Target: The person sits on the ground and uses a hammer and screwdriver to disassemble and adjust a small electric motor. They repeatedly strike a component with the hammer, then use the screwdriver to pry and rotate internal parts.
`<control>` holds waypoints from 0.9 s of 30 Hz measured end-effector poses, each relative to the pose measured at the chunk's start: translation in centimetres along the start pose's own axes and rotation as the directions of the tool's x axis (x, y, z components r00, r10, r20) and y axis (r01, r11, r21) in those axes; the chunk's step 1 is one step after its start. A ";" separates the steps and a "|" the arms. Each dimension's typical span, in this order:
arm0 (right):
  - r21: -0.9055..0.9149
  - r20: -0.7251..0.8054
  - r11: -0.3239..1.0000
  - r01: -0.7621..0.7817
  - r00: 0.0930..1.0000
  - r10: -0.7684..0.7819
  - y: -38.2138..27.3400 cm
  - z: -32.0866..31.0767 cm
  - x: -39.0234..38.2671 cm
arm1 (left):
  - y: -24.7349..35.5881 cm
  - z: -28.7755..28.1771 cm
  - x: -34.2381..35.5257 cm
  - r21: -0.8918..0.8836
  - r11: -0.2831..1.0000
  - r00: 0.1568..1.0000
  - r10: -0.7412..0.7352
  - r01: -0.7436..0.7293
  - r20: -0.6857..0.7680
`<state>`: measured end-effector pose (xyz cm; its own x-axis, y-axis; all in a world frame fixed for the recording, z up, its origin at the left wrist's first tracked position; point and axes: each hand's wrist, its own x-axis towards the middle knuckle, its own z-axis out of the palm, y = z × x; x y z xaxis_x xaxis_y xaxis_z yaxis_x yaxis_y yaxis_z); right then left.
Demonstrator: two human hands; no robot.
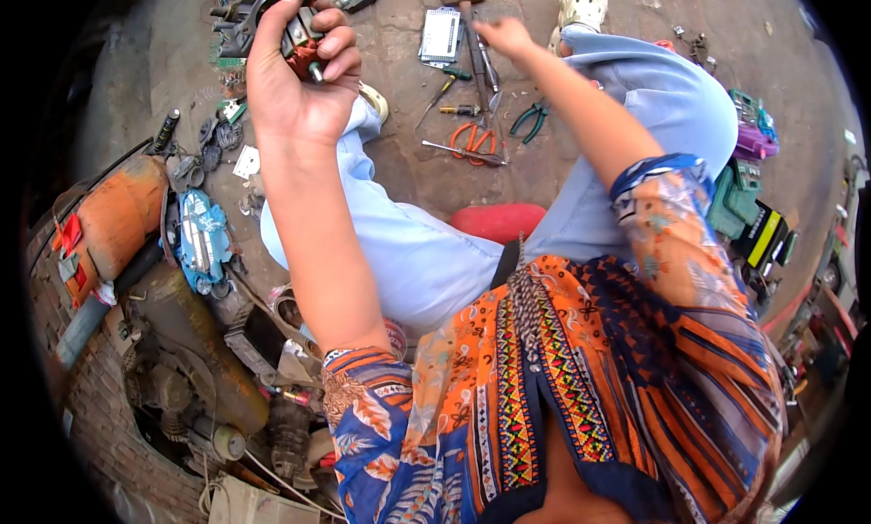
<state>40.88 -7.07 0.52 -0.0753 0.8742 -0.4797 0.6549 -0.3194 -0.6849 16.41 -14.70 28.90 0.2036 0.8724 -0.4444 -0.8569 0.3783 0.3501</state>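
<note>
My left hand (pixel 295 66) is raised at the upper left, its fingers closed around a small motor part (pixel 304 45) with reddish copper windings and a metal shaft end. My right hand (pixel 504 36) reaches forward at the top centre, down among tools lying on the stone floor: a hammer (pixel 464 0), a screwdriver (pixel 442 90), orange-handled pliers (pixel 472 139) and green-handled pliers (pixel 529 120). Its fingers point down at the tools; whether they grip one I cannot tell. I sit with light blue trouser legs (pixel 417 252) spread out.
A grey flat ribbed part (pixel 441 36) lies by the hammer. Old motors and an orange cylinder (pixel 113 220) are piled at the left. Green and purple electronic boxes (pixel 748 161) sit at the right. A red stool edge (pixel 497 221) shows between my legs.
</note>
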 end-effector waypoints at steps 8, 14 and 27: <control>-0.261 -0.050 0.883 -0.391 0.919 0.392 15.4 12.7 -13.5 | 1.0 0.0 -1.3 -0.083 0.996 1.000 0.020 -0.022 -0.021; -0.336 0.012 0.930 -0.146 0.987 0.160 11.6 13.0 -13.9 | 0.2 1.1 -2.0 -0.123 0.990 0.996 0.058 -0.066 -0.061; -0.575 0.466 0.447 0.686 0.723 -0.509 5.2 13.9 -1.8 | -2.5 3.9 -3.8 0.141 0.987 0.970 0.104 -0.073 -0.221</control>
<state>33.94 -15.39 -9.82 -0.7388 0.6243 -0.2538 0.6732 0.6667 -0.3199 19.60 -17.72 32.93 0.0037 0.8166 -0.5773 -0.7942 0.3532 0.4945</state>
